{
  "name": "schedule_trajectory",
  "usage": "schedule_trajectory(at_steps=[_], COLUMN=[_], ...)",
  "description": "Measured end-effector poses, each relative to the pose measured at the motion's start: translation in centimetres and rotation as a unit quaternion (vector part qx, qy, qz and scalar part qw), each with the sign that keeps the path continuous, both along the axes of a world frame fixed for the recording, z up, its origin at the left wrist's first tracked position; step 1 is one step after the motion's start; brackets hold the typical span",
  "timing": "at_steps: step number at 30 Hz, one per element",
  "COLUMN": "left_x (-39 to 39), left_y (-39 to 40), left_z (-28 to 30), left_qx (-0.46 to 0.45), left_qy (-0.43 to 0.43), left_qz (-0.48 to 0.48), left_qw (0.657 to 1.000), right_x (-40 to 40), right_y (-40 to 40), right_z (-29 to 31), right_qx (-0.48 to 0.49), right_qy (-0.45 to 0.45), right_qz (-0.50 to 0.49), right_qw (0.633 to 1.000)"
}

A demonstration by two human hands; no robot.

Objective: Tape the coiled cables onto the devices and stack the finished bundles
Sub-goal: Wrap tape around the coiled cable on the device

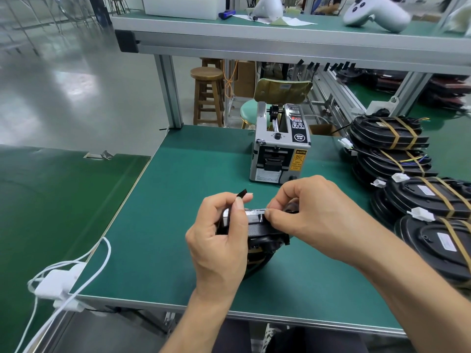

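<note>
taping is underway: my left hand [219, 235] pinches black tape [241, 194] and grips the device [262, 231] above the counter [158, 200]. my right hand [305, 212] pinches its top edge. next, i'd press the strip down over the cable.

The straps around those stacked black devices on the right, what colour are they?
Tan, yellowish-brown straps crossing each black device, seen in the head view, the only one.

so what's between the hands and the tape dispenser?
Head view: bare green mat between the hands and the tape dispenser; nothing lies there.
</note>
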State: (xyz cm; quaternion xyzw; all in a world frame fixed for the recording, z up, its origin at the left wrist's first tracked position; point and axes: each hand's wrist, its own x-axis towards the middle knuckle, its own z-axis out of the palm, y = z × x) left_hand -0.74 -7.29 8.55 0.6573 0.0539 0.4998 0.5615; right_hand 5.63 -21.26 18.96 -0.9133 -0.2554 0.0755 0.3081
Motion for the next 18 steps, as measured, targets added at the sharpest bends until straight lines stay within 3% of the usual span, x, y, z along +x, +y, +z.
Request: schedule_trajectory(at_steps=[12,18], left_x=[0.1,0.1], left_y=[0.2,0.2], left_z=[0.0,-0.1], left_qx=[0.008,-0.009], left_qy=[0.000,0.006], left_qz=[0.003,0.006], left_qw=[1.000,1.000], right_x=[0.0,-0.5], right_y=[-0.3,-0.5], right_z=[-0.2,-1.5], right_qx=[0.028,0.161], right_qy=[0.017,0.065], right_qz=[-0.019,-0.054], right_qw=[0.999,0.983])
